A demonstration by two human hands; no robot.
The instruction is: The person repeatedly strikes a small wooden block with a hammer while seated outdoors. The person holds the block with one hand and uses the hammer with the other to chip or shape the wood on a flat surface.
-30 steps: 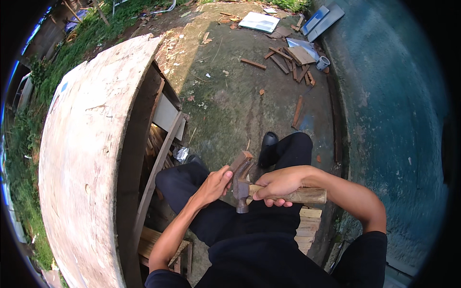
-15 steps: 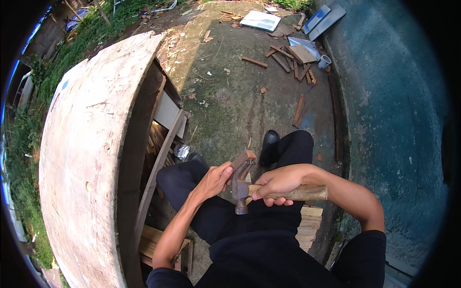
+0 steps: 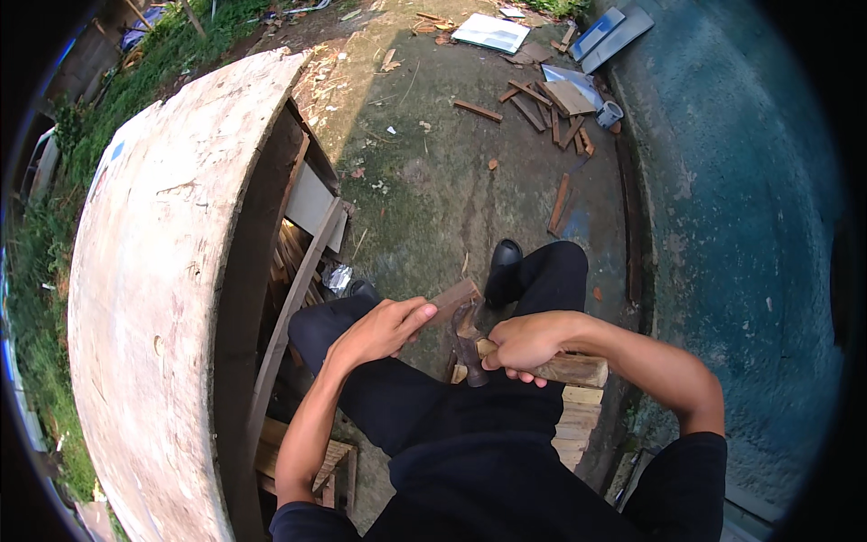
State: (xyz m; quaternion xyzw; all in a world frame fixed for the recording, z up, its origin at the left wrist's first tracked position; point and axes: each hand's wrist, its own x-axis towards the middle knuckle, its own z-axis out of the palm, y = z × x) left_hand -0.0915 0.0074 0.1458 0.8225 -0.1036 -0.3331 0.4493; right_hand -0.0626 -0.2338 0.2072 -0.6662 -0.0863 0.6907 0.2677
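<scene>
Between my knees, my left hand point(image 3: 386, 329) is closed round a short brown wood piece point(image 3: 454, 298), whose free end points up and to the right. My right hand point(image 3: 528, 341) grips the wooden handle of a claw hammer point(image 3: 470, 348) close to its head. The hammer's claw points away from me, right beside the end of the wood piece; whether they touch I cannot make out. Its striking face points back toward my lap. The palm side of my left hand is hidden.
A large pale board point(image 3: 172, 217) stands at my left, with scrap wood point(image 3: 293, 257) under it. Stacked light wood strips point(image 3: 576, 420) lie by my right thigh. Loose wood pieces point(image 3: 555, 113) and a grey can point(image 3: 610, 114) lie ahead near the blue-green wall point(image 3: 741, 235).
My left hand has shifted left along the wood piece, which now lies flatter. The hammer has turned and its head has moved slightly right and up, its claw now apart from my left fingers.
</scene>
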